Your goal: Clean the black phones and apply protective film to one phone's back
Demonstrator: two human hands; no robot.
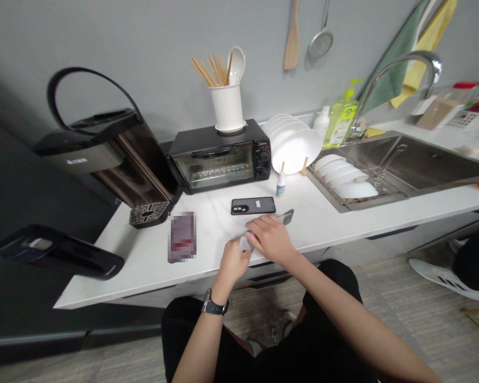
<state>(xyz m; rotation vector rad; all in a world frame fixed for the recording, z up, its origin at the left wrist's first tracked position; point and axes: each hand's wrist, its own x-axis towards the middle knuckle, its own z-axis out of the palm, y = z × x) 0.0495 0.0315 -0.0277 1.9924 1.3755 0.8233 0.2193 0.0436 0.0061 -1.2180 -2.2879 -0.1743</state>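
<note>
1. Nearest the camera, the two bare forearms reach forward over black-clothed legs point(335, 330); the left rises from below with a dark wristwatch point(215, 305), the right slants in from the lower right.
2. The white countertop point(151, 271) runs across the view, with the steel sink point(427, 165) set into its right part.
3. At the left stands a tall dark appliance point(115, 154) with a looped handle and a slotted tray.
4. The black toaster oven point(219, 159) carries a white utensil holder point(227, 106); white plates point(297, 149) stand in a rack just beside its right side.
5. A dark flask point(59, 252) is near the counter's left end.
6. The right hand point(269, 236) is palm down, fingers extended together to the left, thumb against a small pale piece; whether it grips cannot be told. The left hand point(233, 260) points upward, fingers curled, closed on that same piece.
7. A black phone-shaped item point(253, 206) lies flat just beyond the right hand.
8. A small white bottle point(280, 185) stands upright near its right end.
9. A grey flat item point(288, 216) shows beyond the right hand, partly hidden.
10. The small pale piece point(245, 243) is between the hands, mostly covered, at the counter's front edge.
</note>
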